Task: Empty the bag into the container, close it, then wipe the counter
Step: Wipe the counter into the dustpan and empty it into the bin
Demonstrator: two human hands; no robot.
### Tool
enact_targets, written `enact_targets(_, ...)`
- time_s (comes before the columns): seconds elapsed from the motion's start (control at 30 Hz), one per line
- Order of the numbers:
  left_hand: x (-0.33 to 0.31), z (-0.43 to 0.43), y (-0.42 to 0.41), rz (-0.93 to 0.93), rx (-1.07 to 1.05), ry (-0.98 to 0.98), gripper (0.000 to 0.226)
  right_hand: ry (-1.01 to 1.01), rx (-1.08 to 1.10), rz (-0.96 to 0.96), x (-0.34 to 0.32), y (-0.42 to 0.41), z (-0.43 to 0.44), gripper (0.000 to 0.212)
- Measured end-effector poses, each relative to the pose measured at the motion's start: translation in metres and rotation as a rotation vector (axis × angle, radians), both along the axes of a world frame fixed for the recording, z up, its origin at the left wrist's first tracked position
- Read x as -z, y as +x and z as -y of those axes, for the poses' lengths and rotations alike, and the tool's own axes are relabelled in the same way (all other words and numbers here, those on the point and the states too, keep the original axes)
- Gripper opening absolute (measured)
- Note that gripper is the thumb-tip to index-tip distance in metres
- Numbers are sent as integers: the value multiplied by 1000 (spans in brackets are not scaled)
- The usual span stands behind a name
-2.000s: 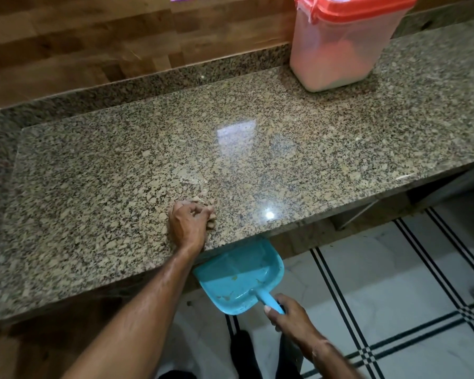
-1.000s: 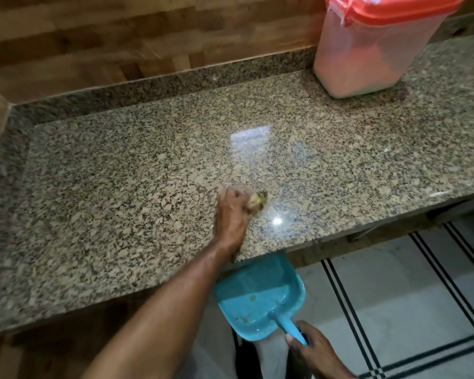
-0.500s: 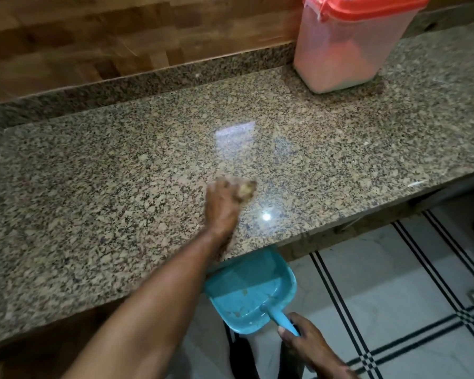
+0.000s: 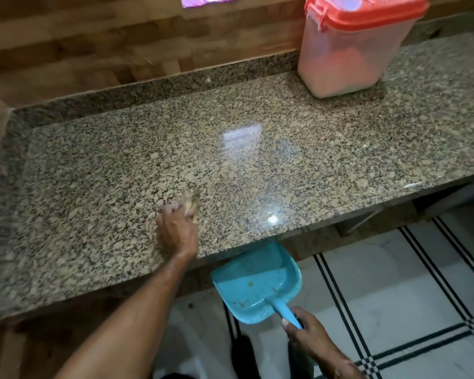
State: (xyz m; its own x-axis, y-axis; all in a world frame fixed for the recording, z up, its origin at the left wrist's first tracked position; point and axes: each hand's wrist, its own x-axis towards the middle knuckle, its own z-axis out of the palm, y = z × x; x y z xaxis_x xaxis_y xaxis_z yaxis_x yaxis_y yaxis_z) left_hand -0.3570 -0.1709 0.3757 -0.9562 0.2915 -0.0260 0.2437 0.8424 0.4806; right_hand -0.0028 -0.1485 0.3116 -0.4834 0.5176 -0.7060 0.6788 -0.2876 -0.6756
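My left hand (image 4: 177, 228) rests on the speckled granite counter (image 4: 257, 149) near its front edge, closed on a small yellowish wad, a cloth or sponge (image 4: 192, 205) that pokes out past the fingers. My right hand (image 4: 309, 335) grips the handle of a blue dustpan (image 4: 255, 283), held just below the counter's front edge, to the right of the left hand. A few crumbs lie in the pan. A translucent container (image 4: 350, 50) with a shut red lid stands at the back right of the counter. No bag is in view.
A wooden wall (image 4: 93, 45) and a granite upstand run along the back of the counter. Below the edge lies a white tiled floor (image 4: 381, 283) with dark stripes. My feet show under the dustpan.
My left hand has swept the wad from the middle of the front strip leftward along the counter. The dustpan stays under the edge, held by my right hand.
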Motion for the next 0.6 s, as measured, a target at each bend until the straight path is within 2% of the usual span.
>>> enact_targets(0.07,-1,-27,34,-51,64,13,24,-5,-14,32,5,4,-2,20)
enact_targets(0.13,1,-56,73,-61,225,-17,22,-21,-30,39,11,11,-7,24)
enact_targets(0.2,9,-78,104,-1,397,-40,26,-36,-65,35,11,16,-13,22)
enact_targets(0.27,10,-90,108,53,451,19,25,-32,-84,33,2,19,-24,18)
enact_targets(0.3,2,-89,102,55,398,72,25,-33,-96,17,-1,22,-31,14)
enact_targets(0.37,-16,-71,83,74,160,246,23,-40,-113,-9,-7,28,-47,12)
enact_targets(0.4,-19,-52,67,54,34,266,21,-35,-123,-12,-6,31,-52,11)
enact_targets(0.5,-16,18,29,8,-247,87,23,-46,-158,-41,-10,41,-64,7)
enact_targets(0.6,-4,35,43,-24,-271,7,22,-53,-181,-67,-10,54,-78,9)
